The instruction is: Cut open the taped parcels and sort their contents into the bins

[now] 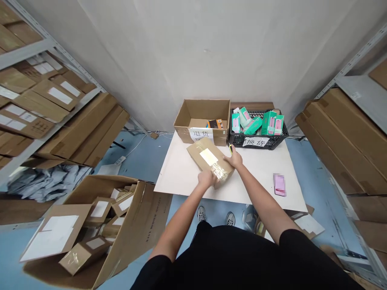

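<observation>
A taped cardboard parcel [198, 150] with a pale yellow label lies tilted on the white table. My left hand [207, 178] is closed at the near edge of the parcel, where shiny tape shows; the fingertips are partly hidden. At the parcel's right side, my right hand [235, 157] holds a yellow and black box cutter [230, 148], its tip pointing up and away. Fingers of that hand also touch the parcel. Just behind the parcel stands an open cardboard box [179, 131] with a paper sign and a few small packs inside.
A black plastic crate [238, 141] holds several green boxes [268, 123]. A pink-screened phone [279, 185] lies on the table's right [290, 169]. On the floor at left, a large carton [133, 201] holds several parcels. Loaded shelves [90, 96] flank both sides.
</observation>
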Demonstrator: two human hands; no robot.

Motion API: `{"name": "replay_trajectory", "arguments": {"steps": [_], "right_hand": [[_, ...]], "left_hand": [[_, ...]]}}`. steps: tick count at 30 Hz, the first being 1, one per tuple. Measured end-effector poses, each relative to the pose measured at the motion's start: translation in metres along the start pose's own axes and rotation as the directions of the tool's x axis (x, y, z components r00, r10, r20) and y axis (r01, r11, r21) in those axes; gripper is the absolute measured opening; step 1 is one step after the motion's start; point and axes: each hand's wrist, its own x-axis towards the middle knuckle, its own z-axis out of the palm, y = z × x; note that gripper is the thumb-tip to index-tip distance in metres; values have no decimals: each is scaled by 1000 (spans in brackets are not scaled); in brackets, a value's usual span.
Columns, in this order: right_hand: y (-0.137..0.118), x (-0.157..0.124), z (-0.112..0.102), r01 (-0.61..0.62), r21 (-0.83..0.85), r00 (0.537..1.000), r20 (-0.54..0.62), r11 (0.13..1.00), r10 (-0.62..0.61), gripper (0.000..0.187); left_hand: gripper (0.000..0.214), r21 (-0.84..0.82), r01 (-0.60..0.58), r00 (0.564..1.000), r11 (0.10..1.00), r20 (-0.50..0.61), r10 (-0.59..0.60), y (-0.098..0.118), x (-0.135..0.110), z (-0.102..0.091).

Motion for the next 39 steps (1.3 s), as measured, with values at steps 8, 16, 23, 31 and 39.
{"name": "replay_trajectory", "arguments": {"steps": [8, 16, 23, 31, 39], "right_hand": [[78, -114, 9, -173, 227, 984, 8, 959, 176, 79], [147, -139, -21, -320, 471, 947, 151, 822, 283, 61], [150, -115, -43, -293, 561, 956, 195, 774, 221, 52], [156, -93, -47, -306, 655, 945, 297, 690, 137, 50], [168, -118, -47, -319, 739, 931, 362, 594, 50, 53]], "left_hand": [[139, 248, -553, 833, 795, 188, 521, -31, 68, -78], [147, 339, -353, 931, 872, 34, 364, 58, 55, 8], [146, 316, -159, 982, 935, -46, 182, 122, 36, 47], [140, 325, -152, 982, 933, -57, 180, 119, 38, 41], [140, 334, -148, 982, 931, -64, 179, 120, 37, 40]]}}
